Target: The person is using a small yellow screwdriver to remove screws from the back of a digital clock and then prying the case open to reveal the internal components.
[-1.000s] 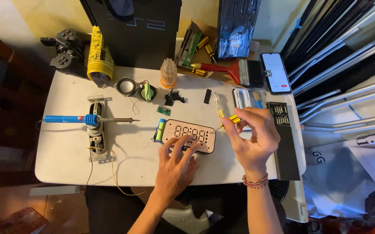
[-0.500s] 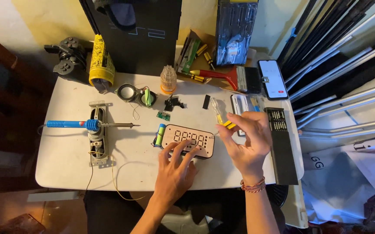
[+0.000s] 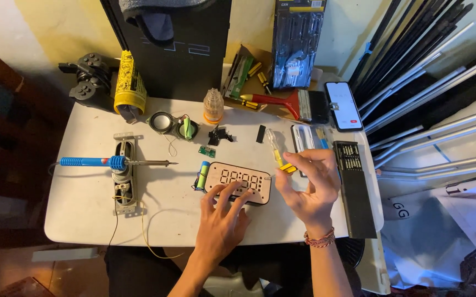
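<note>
Right hand (image 3: 309, 187) lifted slightly and drawn in, tilting the clear-handled yellow-collared screwdriver (image 3: 277, 149) more upright; tip now meeting the right end of the wood-faced rounded digital clock (image 3: 240, 182)

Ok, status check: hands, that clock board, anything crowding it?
Left hand pressing down on clock board. Right hand gripping clear-handled screwdriver, tip beside the board's right end. Green battery against the board's left end.

Warm dim light, sharp centre, dark shadowed corners, slight wide-angle bend
</note>
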